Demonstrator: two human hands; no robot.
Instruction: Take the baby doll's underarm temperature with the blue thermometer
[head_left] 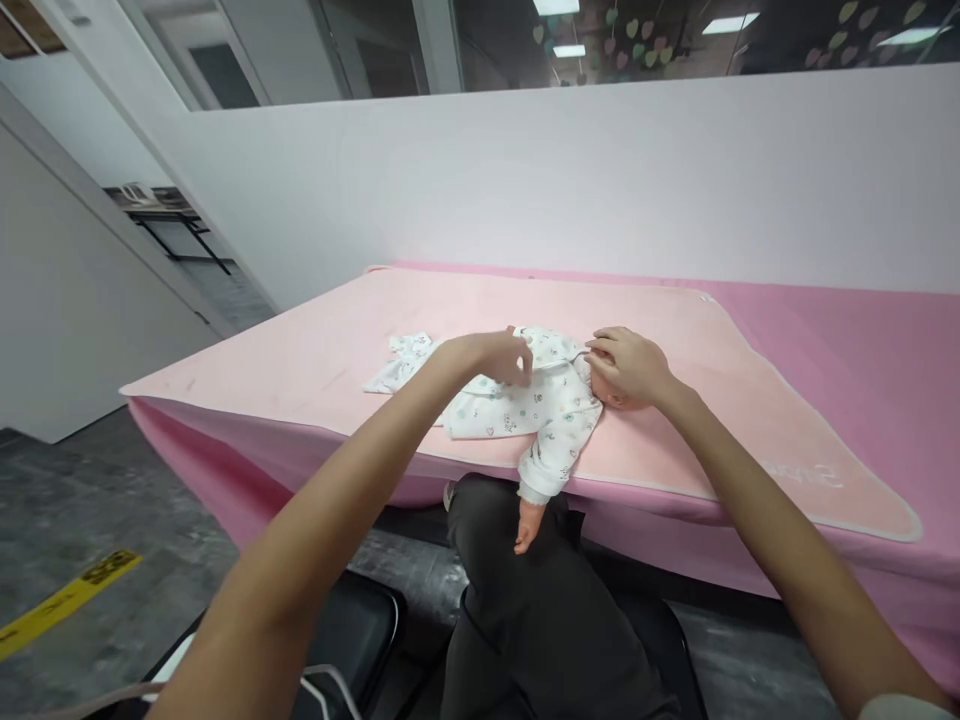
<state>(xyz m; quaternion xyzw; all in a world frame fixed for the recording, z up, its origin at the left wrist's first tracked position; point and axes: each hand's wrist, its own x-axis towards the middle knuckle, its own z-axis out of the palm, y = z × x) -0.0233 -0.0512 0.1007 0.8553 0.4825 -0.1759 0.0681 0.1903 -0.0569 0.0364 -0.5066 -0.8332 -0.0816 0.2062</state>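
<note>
A baby doll point(598, 388) lies on its back across a pale pink mat, dressed in a white patterned baby garment point(499, 410). Its head points right, under my right hand point(634, 366), whose slightly spread fingers rest over the face beside the collar. My left hand point(507, 358) is above the doll's chest with curled fingers; whatever is between the fingertips is hidden. One sleeve of the garment reaches over the table's front edge, and the doll's hand point(529, 525) hangs in front of my knee. The garment's leg end point(405, 358) spreads flat toward the left, partly behind my left forearm.
The pale pink mat point(300, 350) covers much of a table draped in a darker pink cloth point(847, 345). Behind the table rises a white wall point(525, 190) with windows above it. My legs point(540, 620) are against the front edge, and a black chair point(360, 625) stands at left.
</note>
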